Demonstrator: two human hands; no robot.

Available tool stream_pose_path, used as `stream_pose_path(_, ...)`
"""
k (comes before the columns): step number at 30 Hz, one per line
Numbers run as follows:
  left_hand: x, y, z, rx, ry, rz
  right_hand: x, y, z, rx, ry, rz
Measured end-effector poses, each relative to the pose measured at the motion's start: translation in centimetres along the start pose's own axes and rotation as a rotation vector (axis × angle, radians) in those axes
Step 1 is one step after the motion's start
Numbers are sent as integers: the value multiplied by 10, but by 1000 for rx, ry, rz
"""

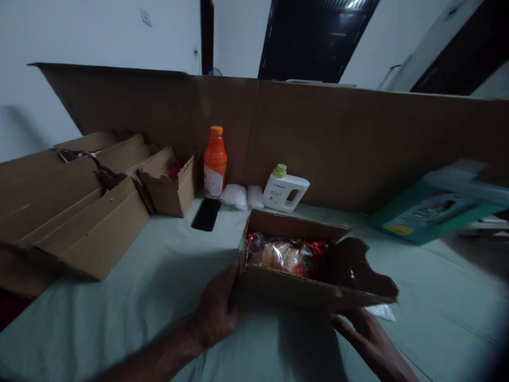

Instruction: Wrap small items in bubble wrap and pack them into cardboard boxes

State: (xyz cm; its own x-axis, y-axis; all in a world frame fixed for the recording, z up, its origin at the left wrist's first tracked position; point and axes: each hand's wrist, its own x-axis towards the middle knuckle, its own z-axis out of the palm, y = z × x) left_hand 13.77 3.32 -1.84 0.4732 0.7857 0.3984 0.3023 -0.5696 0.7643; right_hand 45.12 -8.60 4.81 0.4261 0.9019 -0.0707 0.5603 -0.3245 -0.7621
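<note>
An open cardboard box [286, 284] is held between my two hands, seemingly a little above the green cloth. Inside it lies a clear plastic packet [284, 254] with pale and red contents. My left hand [218, 307] grips the box's left end, thumb toward me and the far fingers partly hidden. Under the lower right edge, my right hand [363, 329] supports the box, its fingertips partly out of sight beneath it. A small clear plastic piece [382, 312] shows behind that hand.
Several cardboard boxes [115, 223] stand at left. Along a tall cardboard panel [358, 143] are an orange bottle [215, 159], two white packets [234, 196], and a white jug [280, 191]. A black phone [205, 214] lies nearby. At right leans a green jug [433, 207].
</note>
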Motion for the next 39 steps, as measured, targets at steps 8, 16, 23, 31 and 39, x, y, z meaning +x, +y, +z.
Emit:
stream_pose_path(8, 11, 0, -8, -172, -140, -113, 8, -16, 22, 221, 120, -14)
stream_pose_path(16, 52, -3, -45, 22, 38, -91, 8, 14, 43, 231, 128, -51)
stream_pose_path(23, 184, -22, -57, 466, 28, 23, 3, 24, 57, 67, 239, -120)
stream_pose_path(31, 250, -45, -30, 376, 64, -24, 10, 31, 58, 71, 249, -150)
stream_pose_path(39, 237, -11, -99, 59, 280, -245, 2, 8, 51, 80, 210, -134)
